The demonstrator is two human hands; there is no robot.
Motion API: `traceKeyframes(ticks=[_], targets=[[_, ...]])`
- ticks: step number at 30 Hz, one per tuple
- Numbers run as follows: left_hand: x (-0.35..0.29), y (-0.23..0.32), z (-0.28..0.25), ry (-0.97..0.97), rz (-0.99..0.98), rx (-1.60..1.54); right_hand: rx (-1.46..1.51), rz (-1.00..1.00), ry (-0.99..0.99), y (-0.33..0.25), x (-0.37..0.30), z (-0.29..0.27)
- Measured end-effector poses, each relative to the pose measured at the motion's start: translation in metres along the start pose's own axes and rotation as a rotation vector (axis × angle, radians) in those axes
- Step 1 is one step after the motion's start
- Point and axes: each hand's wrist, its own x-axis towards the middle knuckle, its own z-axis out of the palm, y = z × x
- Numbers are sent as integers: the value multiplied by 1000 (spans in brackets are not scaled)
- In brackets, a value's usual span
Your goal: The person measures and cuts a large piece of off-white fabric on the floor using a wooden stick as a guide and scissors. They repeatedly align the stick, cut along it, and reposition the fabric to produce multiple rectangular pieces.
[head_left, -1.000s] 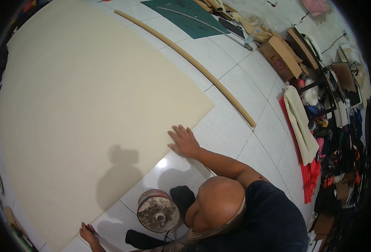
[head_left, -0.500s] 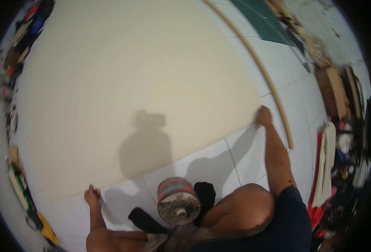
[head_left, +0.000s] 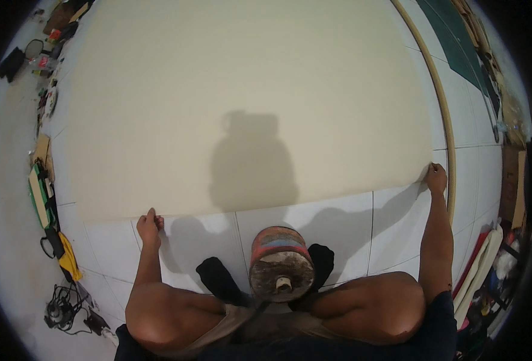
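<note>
A large cream sheet (head_left: pixel 338 90) lies spread over white floor tiles; whether it is cloth or paper I cannot tell. My left hand (head_left: pixel 150 227) is closed at its near edge towards the left, the fingertips on the border. At the near right corner, my right hand (head_left: pixel 436 179) pinches the sheet between thumb and fingers. The near edge runs almost straight between both hands, slightly higher on the right. My shadow falls across the middle of the sheet.
Between my bent legs stands a drum-shaped thing (head_left: pixel 281 265) with a short peg. A long tan pole (head_left: pixel 440 96) lies along the right side, a dark green sheet (head_left: pixel 455 45) beyond it. Clutter lines both sides; a black corded device (head_left: pixel 63 307) lies lower left.
My view has turned and shifted, so the sheet's near edge looks more level. Both hands stay at that edge and appear higher in the picture.
</note>
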Motion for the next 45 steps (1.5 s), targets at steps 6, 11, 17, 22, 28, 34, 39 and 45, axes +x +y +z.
traceKeyframes(ticks=[6,11,17,22,28,34,39,45], targets=[[3,-1,-3,28,9,0,16,-21,-7,-5,-4,-1],[2,1,-3,1,8,27,7,42,-11,-8,-8,1],[3,-2,-1,11,5,2,-40,-3,-20,-1,-2,0],[-4,4,-10,50,-3,6,-127,-190,331,-78,-42,-5],[-3,1,2,30,6,0,284,-944,-88,-261,-197,-12],[2,-3,-2,9,44,-76,158,-1105,-248,-294,-242,-12],[2,-4,1,36,34,-59,122,-1106,-249,-295,-244,-7],[28,1,-27,235,22,-295,122,-1111,-236,-291,-250,-2]])
